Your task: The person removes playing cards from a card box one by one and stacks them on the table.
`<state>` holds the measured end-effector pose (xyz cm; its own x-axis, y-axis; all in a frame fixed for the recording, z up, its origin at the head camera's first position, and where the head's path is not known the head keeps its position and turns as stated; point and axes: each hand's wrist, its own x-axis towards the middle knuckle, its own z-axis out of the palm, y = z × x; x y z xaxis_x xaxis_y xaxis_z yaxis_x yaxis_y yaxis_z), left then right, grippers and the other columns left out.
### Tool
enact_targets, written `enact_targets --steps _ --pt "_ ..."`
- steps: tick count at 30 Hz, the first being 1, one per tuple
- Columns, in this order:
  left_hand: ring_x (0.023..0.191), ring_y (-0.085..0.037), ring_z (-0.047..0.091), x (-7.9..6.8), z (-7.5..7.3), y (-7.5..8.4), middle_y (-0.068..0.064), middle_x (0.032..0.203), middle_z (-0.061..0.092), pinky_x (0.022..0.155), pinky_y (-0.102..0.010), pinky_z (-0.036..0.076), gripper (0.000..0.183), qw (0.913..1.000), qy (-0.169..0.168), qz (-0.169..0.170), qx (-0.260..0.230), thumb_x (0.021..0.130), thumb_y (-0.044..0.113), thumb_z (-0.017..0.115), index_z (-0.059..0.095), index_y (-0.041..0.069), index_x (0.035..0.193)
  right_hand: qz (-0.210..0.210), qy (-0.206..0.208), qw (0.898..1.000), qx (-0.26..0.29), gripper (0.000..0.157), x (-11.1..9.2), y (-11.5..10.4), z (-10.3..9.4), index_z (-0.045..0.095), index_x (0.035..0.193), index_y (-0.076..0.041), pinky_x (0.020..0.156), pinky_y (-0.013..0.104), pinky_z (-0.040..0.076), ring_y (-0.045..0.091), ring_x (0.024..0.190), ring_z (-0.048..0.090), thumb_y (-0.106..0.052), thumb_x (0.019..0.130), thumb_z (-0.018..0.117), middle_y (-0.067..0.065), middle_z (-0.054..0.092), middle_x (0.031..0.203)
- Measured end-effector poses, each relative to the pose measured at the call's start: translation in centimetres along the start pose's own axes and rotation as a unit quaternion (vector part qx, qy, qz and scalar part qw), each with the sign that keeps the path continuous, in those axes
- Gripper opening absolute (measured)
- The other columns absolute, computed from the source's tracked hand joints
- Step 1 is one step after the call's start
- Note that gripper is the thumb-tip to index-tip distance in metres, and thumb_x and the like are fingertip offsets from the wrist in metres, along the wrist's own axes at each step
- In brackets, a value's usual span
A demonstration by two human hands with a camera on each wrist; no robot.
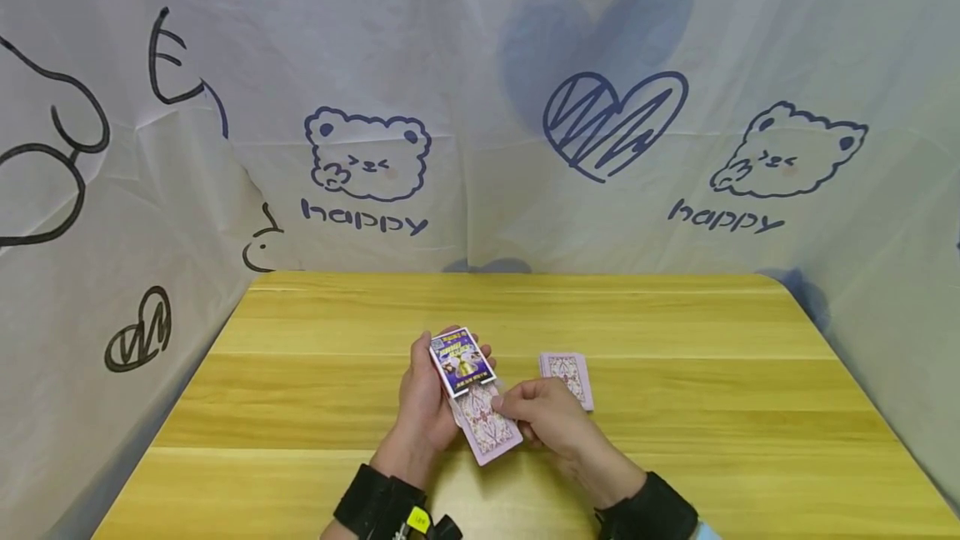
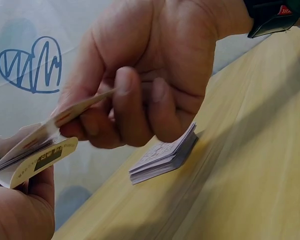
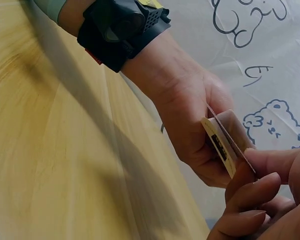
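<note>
My left hand point(image 1: 424, 397) holds a purple-and-white playing card box point(image 1: 461, 360), its open end toward me. From that end stick out pink-patterned playing cards point(image 1: 489, 432); how many is unclear in the head view. My right hand point(image 1: 553, 417) pinches the outer card by its edge between thumb and fingers. In the left wrist view the box point(image 2: 54, 159) has its flap open, with several cards inside and the pinched card point(image 2: 77, 109) slanting into the opening. The right wrist view shows the card's thin edge point(image 3: 230, 136) beside the box wall.
A stack of pink-backed cards point(image 1: 567, 369) lies face down on the wooden table point(image 1: 315, 315), just beyond my right hand. White cloth point(image 1: 480, 65) with drawn bears and hearts hangs behind the table and along both sides.
</note>
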<state>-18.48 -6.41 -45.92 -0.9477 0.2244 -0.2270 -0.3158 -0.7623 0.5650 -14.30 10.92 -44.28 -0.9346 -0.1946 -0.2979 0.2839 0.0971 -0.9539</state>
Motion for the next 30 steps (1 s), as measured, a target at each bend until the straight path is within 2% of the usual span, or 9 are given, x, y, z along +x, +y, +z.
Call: enact_targets --steps 5,9,12,14,17,21,24,30 --pt "0.116 -0.037 0.055 0.5 -0.5 0.6 -0.02 0.13 0.05 0.104 -0.051 0.044 0.055 0.9992 0.034 0.02 -0.008 0.102 0.053 0.028 0.038 0.012 0.138 -0.012 -0.032 0.999 -0.013 0.025 -0.3 -0.1 -1.0 0.068 0.083 0.007 0.039 0.018 0.024 0.005 0.042 0.033 -0.018 0.082 0.074 -0.007 0.045 0.048" --pt "0.121 -0.038 0.052 0.8 -1.0 1.2 -0.02 0.131 0.049 0.106 -0.053 0.041 0.059 0.9971 0.065 0.029 -0.027 0.102 0.054 0.027 0.034 0.011 0.141 -0.017 -0.025 0.999 -0.017 0.024 -0.5 -0.3 -2.4 0.067 0.082 0.005 0.041 0.02 0.024 0.006 0.042 0.032 -0.018 0.083 0.073 -0.007 0.046 0.05" --pt "0.121 -0.037 0.052 0.8 -1.2 1.8 -0.022 0.138 0.042 0.107 -0.054 0.038 0.059 0.9957 0.076 0.031 -0.041 0.102 0.055 0.026 0.032 0.011 0.142 -0.017 0.013 0.999 -0.025 0.025 -0.4 -0.6 -3.9 0.066 0.083 0.002 0.044 0.023 0.028 0.008 0.046 0.034 -0.022 0.085 0.072 -0.005 0.051 0.057" --pt "0.122 -0.038 0.051 0.7 -1.2 2.2 -0.022 0.141 0.04 0.105 -0.054 0.042 0.059 0.9954 0.082 0.032 -0.039 0.102 0.055 0.026 0.033 0.013 0.142 -0.018 0.045 0.998 -0.032 0.028 -0.1 -0.8 -5.0 0.066 0.085 0.002 0.045 0.024 0.03 0.01 0.049 0.036 -0.025 0.086 0.072 -0.003 0.054 0.063" --pt "0.12 -0.037 0.053 0.4 -1.0 2.7 -0.022 0.138 0.042 0.1 -0.052 0.047 0.057 0.9954 0.084 0.029 -0.035 0.102 0.055 0.025 0.034 0.014 0.141 -0.023 0.098 0.993 -0.057 0.03 0.3 -0.8 -6.7 0.067 0.088 0.001 0.045 0.024 0.031 0.011 0.051 0.038 -0.028 0.088 0.071 -0.002 0.051 0.064" --pt "0.118 -0.035 0.054 0.2 -0.8 3.0 -0.022 0.134 0.045 0.102 -0.051 0.045 0.06 0.9956 0.082 0.022 -0.039 0.101 0.056 0.025 0.031 0.014 0.144 -0.023 0.142 0.985 -0.096 0.028 0.6 -0.6 -8.9 0.07 0.091 -0.001 0.046 0.024 0.031 0.013 0.051 0.037 -0.029 0.091 0.067 -0.002 0.046 0.061" --pt "0.121 -0.035 0.052 0.1 -0.7 3.2 -0.022 0.137 0.043 0.106 -0.051 0.042 0.062 0.9958 0.075 0.019 -0.047 0.101 0.056 0.027 0.028 0.014 0.146 -0.023 0.163 0.979 -0.124 0.027 1.0 -0.4 -10.1 0.07 0.095 -0.001 0.046 0.024 0.033 0.013 0.053 0.04 -0.027 0.092 0.065 0.0 0.049 0.063" --pt "0.126 -0.035 0.047 -0.1 -0.4 3.1 -0.021 0.141 0.04 0.102 -0.049 0.046 0.061 0.9969 0.061 0.014 -0.048 0.101 0.055 0.028 0.027 0.014 0.146 -0.006 0.186 0.971 -0.148 0.028 1.8 0.4 -11.4 0.069 0.095 0.002 0.046 0.025 0.036 0.015 0.055 0.045 -0.026 0.092 0.065 0.008 0.057 0.075"
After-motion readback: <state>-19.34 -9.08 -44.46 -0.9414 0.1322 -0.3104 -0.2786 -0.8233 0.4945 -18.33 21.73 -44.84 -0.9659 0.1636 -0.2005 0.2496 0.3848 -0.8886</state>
